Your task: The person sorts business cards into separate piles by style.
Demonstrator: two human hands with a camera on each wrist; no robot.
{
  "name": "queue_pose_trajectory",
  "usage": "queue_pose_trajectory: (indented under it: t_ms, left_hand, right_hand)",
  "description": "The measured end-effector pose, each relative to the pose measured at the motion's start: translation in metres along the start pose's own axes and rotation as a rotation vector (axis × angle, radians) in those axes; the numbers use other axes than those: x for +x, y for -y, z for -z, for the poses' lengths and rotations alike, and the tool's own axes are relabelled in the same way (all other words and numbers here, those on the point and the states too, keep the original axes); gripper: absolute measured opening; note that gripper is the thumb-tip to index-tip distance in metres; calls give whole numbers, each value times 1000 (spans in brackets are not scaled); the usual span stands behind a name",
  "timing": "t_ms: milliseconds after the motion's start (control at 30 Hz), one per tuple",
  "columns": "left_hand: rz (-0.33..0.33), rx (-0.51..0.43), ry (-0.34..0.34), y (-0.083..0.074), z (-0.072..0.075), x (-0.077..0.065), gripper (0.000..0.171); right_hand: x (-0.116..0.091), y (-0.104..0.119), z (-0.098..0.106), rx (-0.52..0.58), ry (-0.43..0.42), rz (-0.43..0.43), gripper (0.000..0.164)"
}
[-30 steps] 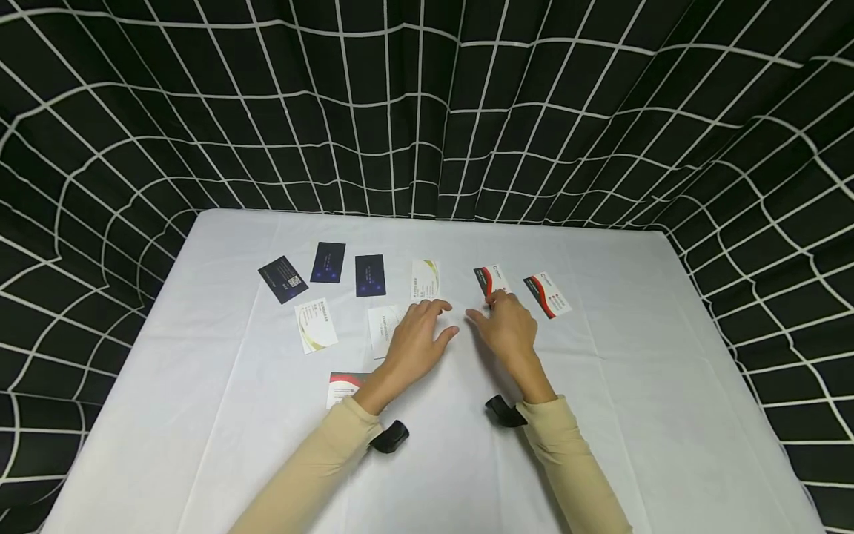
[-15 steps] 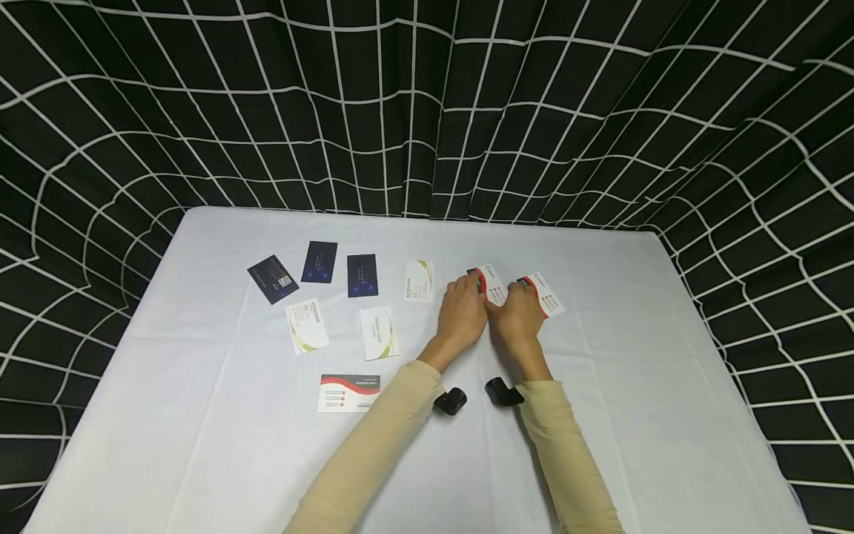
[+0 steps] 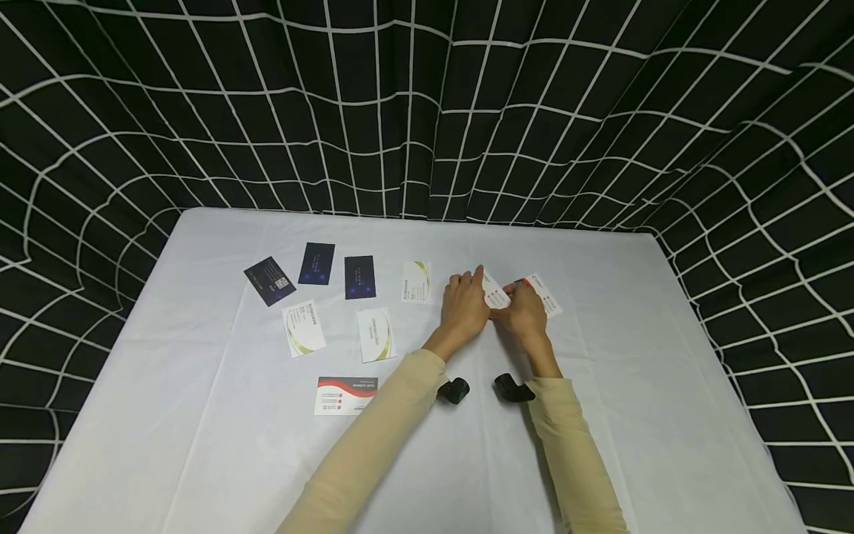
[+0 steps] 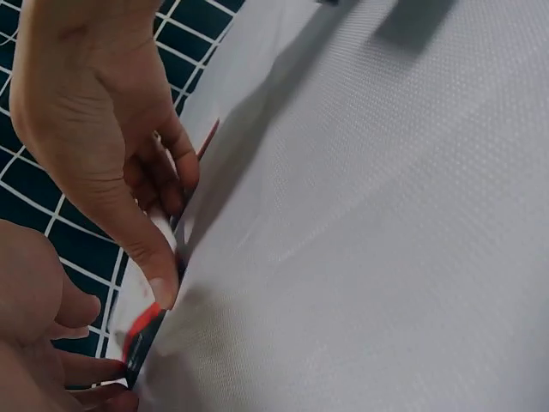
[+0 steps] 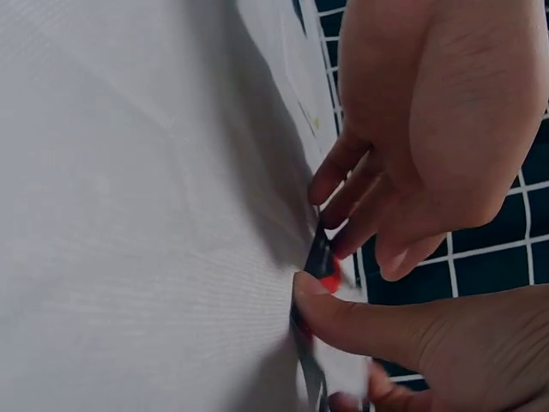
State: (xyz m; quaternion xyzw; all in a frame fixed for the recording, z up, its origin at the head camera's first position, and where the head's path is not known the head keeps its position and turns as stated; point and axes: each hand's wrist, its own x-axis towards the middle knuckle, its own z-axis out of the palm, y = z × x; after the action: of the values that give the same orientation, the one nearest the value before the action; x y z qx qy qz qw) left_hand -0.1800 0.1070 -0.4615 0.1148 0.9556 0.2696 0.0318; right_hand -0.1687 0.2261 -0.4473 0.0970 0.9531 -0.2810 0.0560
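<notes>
A red, white and black business card (image 3: 495, 291) lies at the far middle of the white table (image 3: 640, 371), held between both hands. My left hand (image 3: 477, 285) grips its left edge. In the left wrist view the left hand (image 4: 176, 232) has its thumb (image 4: 161, 287) on the near side of the card (image 4: 146, 324) and curled fingers behind it. My right hand (image 3: 510, 298) pinches the card's right end. In the right wrist view the right hand (image 5: 322, 343) has its thumb (image 5: 343, 322) against the card (image 5: 319, 256), which stands raised on its edge.
A second red and white card (image 3: 545, 297) lies just right of my right hand. To the left are three dark blue cards (image 3: 316, 263), three white and green cards (image 3: 375, 334) and a red and white card (image 3: 345, 394). Black grid cloth (image 3: 427, 111) surrounds the table.
My left hand has left the white cards and moved right to the red, white and black card. Both hands have closed on that card and its edge has come up off the table.
</notes>
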Motion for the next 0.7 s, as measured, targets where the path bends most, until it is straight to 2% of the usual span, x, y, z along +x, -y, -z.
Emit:
queue_pose_trajectory:
  t_ms: [133,233,367,700]
  left_hand:
    - [35,-104,-37,3,3,-1,51]
    - [59,-205,-74,7,4,-1,54]
    - [60,-299,-66,9,4,-4,59]
    - [34,-332,-41,16,16,-15,48]
  right_hand:
    - [-5,-4,-1,89,-48,55,53]
    - [-7,-8,0,161,-100,90,41]
    - [-8,-15,4,248,-121,112,32]
    - [-17,-16,10,420,-26,73,45]
